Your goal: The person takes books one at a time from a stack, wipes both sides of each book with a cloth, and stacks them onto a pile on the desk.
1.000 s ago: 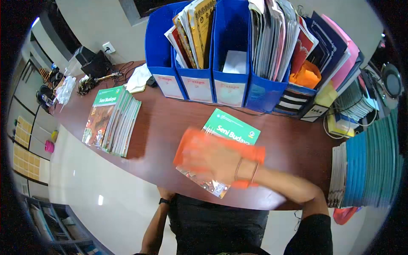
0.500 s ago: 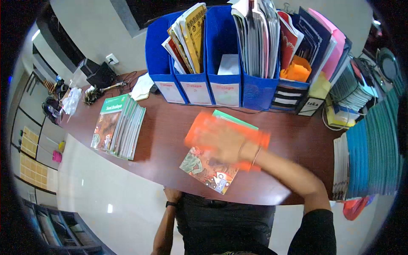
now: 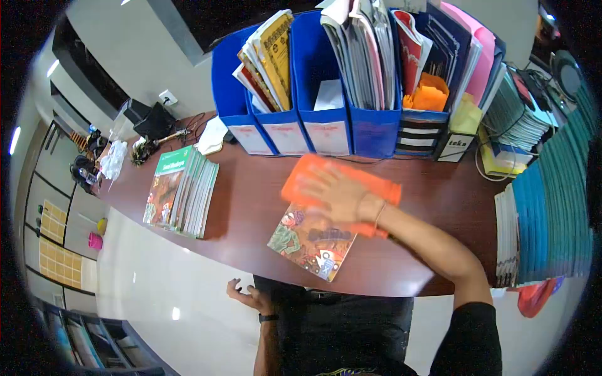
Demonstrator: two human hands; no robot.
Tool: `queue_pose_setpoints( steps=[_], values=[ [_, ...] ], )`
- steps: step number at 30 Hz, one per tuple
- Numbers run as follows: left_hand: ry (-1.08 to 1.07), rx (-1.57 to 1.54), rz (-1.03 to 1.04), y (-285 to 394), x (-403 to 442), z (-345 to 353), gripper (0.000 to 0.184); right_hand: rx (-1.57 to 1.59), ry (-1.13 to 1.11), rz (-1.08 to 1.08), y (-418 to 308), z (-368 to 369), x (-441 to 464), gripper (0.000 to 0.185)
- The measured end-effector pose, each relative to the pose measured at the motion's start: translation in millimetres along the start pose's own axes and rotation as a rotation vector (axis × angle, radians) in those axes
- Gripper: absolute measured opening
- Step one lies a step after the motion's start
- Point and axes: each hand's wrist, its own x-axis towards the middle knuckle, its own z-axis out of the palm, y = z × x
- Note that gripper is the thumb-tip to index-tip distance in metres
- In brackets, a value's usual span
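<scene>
My right hand (image 3: 335, 194) lies flat with spread, slightly blurred fingers on an orange cloth (image 3: 376, 187). Beneath the cloth is a book (image 3: 310, 241) with a brown illustrated cover; its upper part is hidden. The visible lower part shows a green figure and a white patch near the bottom corner. Off the desk's front edge, my left hand (image 3: 251, 299) hangs beside my leg with its fingers apart, holding nothing. A dark band is on that wrist.
A stack of similar books (image 3: 179, 194) stands at the left of the desk (image 3: 244, 213). Blue file holders (image 3: 373, 135) full of papers line the back. Tall piles of books (image 3: 533, 235) and cables occupy the right side. A black box (image 3: 153, 119) sits back left.
My right hand and the orange cloth have shifted slightly, covering the book's green top edge. My left hand has opened and turned outward. The camera view has shifted a little.
</scene>
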Motion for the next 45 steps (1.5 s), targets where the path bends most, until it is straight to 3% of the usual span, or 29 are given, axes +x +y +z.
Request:
queue_pose_setpoints(
  steps=[1, 3, 5, 6, 8, 11, 13, 16, 18, 20, 24, 28, 29, 33, 36, 38, 43, 45],
  values=[
    [0.050, -0.006, 0.018, 15, 2, -1, 0.046, -0.076, 0.115, -0.004, 1, -7, -1, 0.064],
    [0.150, -0.048, 0.075, 46, 23, 11, 0.047, 0.049, -0.136, 0.054, -28, -21, -12, 0.065],
    [0.144, -0.076, 0.102, 72, 44, 13, 0.049, 0.178, 0.185, -0.158, -77, 48, -25, 0.069],
    [0.127, -0.086, 0.120, 84, 50, 7, 0.050, 0.193, 0.081, -0.241, -106, 45, -25, 0.073],
    [0.091, -0.107, 0.157, 106, 62, -3, 0.053, 0.198, 0.150, -0.256, -127, 64, -26, 0.072],
    [-0.053, -0.227, 0.093, 145, 90, -5, 0.049, 0.166, 0.101, -0.260, -123, 59, -24, 0.072],
    [-0.335, -0.167, 0.142, 173, 110, 0, 0.047, 0.148, 0.050, -0.269, -125, 58, -25, 0.071],
    [-0.470, -0.172, 0.206, 200, 129, 29, 0.040, 0.127, 0.012, -0.260, -124, 57, -26, 0.074],
    [-0.690, 0.145, 0.514, 211, 137, 52, 0.028, 0.112, -0.026, -0.255, -125, 56, -27, 0.076],
    [-0.900, 0.242, 0.438, 222, 135, 82, 0.030, 0.122, -0.109, -0.254, -129, 53, -25, 0.075],
    [-0.764, 0.401, 0.607, 230, 122, 131, 0.031, 0.129, -0.323, -0.208, -127, 46, -21, 0.072],
    [-1.044, 0.341, 0.570, 231, 148, 148, 0.031, -0.107, 0.072, -0.272, -131, 61, -25, 0.067],
    [-1.038, 0.343, 0.575, 228, 153, 150, 0.031, -0.111, 0.077, -0.275, -128, 64, -25, 0.067],
    [-0.982, -0.321, 0.347, 195, 164, 137, 0.028, 0.056, -0.006, -0.328, -128, 77, -27, 0.062],
    [-0.907, -0.234, 0.220, 169, 185, 112, 0.027, 0.100, 0.007, -0.352, -121, 71, -29, 0.061],
    [-0.869, -0.223, 0.005, 152, 200, 91, 0.027, 0.147, 0.017, -0.378, -115, 66, -28, 0.061],
    [-0.614, -0.341, -0.134, 118, 206, 54, 0.021, 0.178, 0.106, -0.341, -93, 66, -19, 0.056],
    [-0.633, -0.333, -0.125, 109, 207, 47, 0.020, 0.200, 0.087, -0.200, -84, 58, -16, 0.058]
  ],
)
